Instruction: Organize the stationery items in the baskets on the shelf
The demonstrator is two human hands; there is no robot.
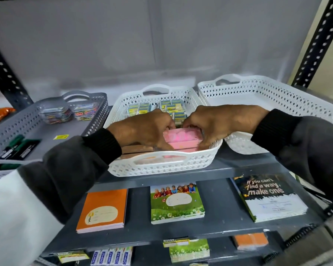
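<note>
1. Head view: two hands meet inside a white basket (162, 166) on a grey shelf (238, 167), both closed on a clear box of pink items (182, 140) that sits in the basket's near half.
2. The left hand (144, 129) curls over the box's left end, fingers bent down and gripping; the knuckles face the camera.
3. The right hand (217, 124) clamps the box's right end, thumb on the far top edge and fingers wrapped down the side by the basket wall.
4. The two hands lie close together, nearly touching above the box's far edge; dark ribbed cuffs cover both wrists.
5. Just beyond the hands, in the basket's far half, stand small yellow-and-blue labelled boxes (169, 108), packed in rows.
6. Below the left hand, a brown flat item (136, 149) lies beside the pink box; what it is cannot be told.
7. Left of the left hand, a grey basket (17, 125) holds two clear tubs of coloured bands (65, 112) and dark marker packs (19, 146).
8. Right of the right hand sits a second white basket (277, 96), well apart from the pink box.
9. Beneath both hands, on the lower shelf, lie stacks of notebooks: orange (102, 210), green (177, 202) and black (267, 196).
</note>
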